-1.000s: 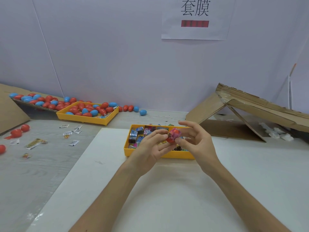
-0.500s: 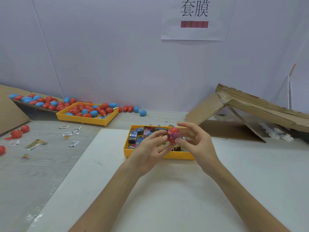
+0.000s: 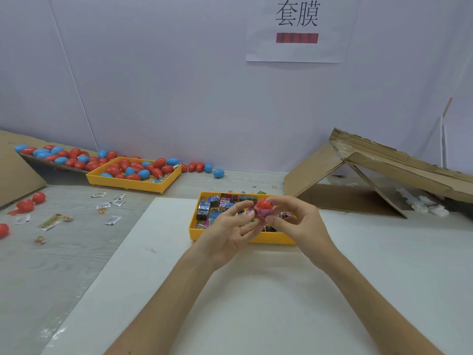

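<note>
A red plastic egg (image 3: 264, 207) with a pink printed film sleeve round its lower part is held above the near yellow tray (image 3: 268, 238). My right hand (image 3: 298, 222) pinches the egg between thumb and fingers. My left hand (image 3: 230, 229) touches the egg's left side with its fingertips, palm turned up. The tray holds several folded printed sleeves (image 3: 208, 210) in blue, pink and black.
A second yellow tray (image 3: 133, 184) at the back left holds several red and blue eggs; more lie on a cardboard ramp (image 3: 48, 156) and loose on the table. Small packets (image 3: 112, 220) are scattered at left. A folded cardboard box (image 3: 371, 175) stands at right.
The egg has been turned upright in my hands, its red top now showing above the sleeve. Both hands stayed over the near tray.
</note>
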A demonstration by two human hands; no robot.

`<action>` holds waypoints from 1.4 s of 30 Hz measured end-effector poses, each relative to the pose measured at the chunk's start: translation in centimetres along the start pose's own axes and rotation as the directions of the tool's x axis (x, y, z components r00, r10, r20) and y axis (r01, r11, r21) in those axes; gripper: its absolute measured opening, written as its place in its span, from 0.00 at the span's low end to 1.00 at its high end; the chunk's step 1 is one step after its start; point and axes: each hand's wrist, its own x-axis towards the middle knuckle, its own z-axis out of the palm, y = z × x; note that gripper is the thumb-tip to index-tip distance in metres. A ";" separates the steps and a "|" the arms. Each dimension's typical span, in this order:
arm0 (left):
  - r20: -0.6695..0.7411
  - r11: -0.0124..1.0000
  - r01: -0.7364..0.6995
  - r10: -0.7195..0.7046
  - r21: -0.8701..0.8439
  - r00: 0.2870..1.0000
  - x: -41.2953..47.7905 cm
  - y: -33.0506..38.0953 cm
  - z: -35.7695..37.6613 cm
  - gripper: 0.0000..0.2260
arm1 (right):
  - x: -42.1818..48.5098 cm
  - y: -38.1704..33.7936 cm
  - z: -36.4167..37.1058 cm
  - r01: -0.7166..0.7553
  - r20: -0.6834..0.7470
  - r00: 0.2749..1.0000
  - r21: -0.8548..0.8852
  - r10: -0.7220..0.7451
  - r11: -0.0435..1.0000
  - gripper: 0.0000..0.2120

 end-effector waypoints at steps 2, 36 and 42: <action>0.005 1.000 -0.001 0.001 -0.010 1.000 0.0 0.0 0.0 0.20 | 0.0 0.1 0.1 0.022 0.000 1.000 -0.025 -0.022 0.999 0.13; 0.140 0.974 -0.154 0.131 0.168 0.981 -0.2 -0.3 0.6 0.19 | -0.2 -0.3 0.9 -0.385 0.167 0.920 0.560 0.355 0.734 0.12; 0.179 0.974 -0.159 0.130 0.160 0.975 -0.3 -0.5 0.8 0.16 | -0.2 -0.3 0.7 -0.433 0.248 0.897 0.659 0.366 0.615 0.09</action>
